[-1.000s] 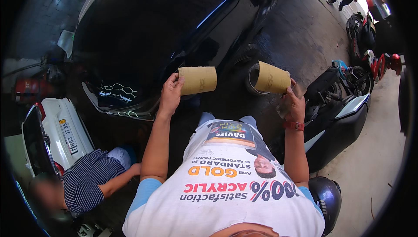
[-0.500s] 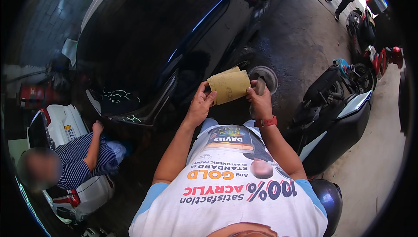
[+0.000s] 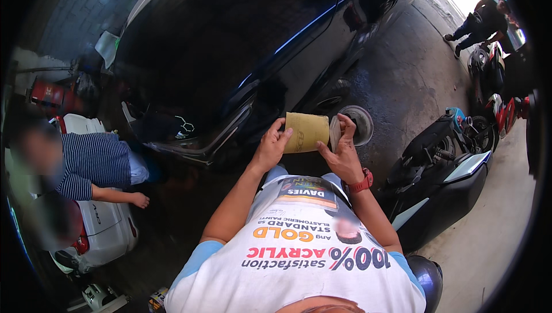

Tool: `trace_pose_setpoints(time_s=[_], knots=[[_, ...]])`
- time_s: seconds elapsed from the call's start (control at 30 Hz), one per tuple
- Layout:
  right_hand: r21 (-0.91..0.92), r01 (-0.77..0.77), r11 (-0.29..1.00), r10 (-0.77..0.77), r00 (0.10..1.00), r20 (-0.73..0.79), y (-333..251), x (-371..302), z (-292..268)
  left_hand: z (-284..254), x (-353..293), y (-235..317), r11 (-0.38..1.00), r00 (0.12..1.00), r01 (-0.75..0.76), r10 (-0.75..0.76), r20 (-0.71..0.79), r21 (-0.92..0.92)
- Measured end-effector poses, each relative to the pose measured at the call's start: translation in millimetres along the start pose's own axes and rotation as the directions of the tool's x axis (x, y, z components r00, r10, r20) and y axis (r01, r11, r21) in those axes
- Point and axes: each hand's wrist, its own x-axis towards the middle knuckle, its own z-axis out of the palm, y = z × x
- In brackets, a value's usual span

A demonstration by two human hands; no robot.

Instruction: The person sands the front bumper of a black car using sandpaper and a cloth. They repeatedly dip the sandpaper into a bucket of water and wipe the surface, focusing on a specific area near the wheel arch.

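Note:
A yellow-tan sheet of sandpaper (image 3: 306,133), with dark print on its face, is held up in front of my waist. My left hand (image 3: 270,147) pinches its left edge, thumb in front and fingers behind. My right hand (image 3: 346,156), with a red watch on the wrist, grips a small grey sanding block (image 3: 334,133) upright against the sheet's right edge. The right thumb reaches the paper's lower right corner. Part of the block is hidden by my fingers.
A black car (image 3: 230,43) fills the space ahead and left. A round bucket (image 3: 361,124) stands beyond my right hand. Parked motorcycles (image 3: 445,169) line the right side. A person in a striped shirt (image 3: 95,160) is at the left by a white car (image 3: 106,227); another person (image 3: 480,25) is far right.
The sandpaper has turned more upright and its overlapping back layer no longer shows. My right fingers have shifted up around the block. The striped-shirt person's arm has swung lower.

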Motion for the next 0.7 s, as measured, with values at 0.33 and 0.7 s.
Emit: trace_pose_setpoints(time_s=[0.33, 0.7], knots=[[-0.322, 0.097, 0.942, -0.037, 0.982, 0.185, -42, 6, 42, -18, -24, 32, 0.725, 0.936, 0.216, 0.037, 0.351, -0.654], [-0.212, 0.073, 0.974, -0.046, 0.990, 0.132, -47, 10, 52, -28, -24, -3, 0.794, 0.953, 0.195, -0.014, 0.304, -0.576]])
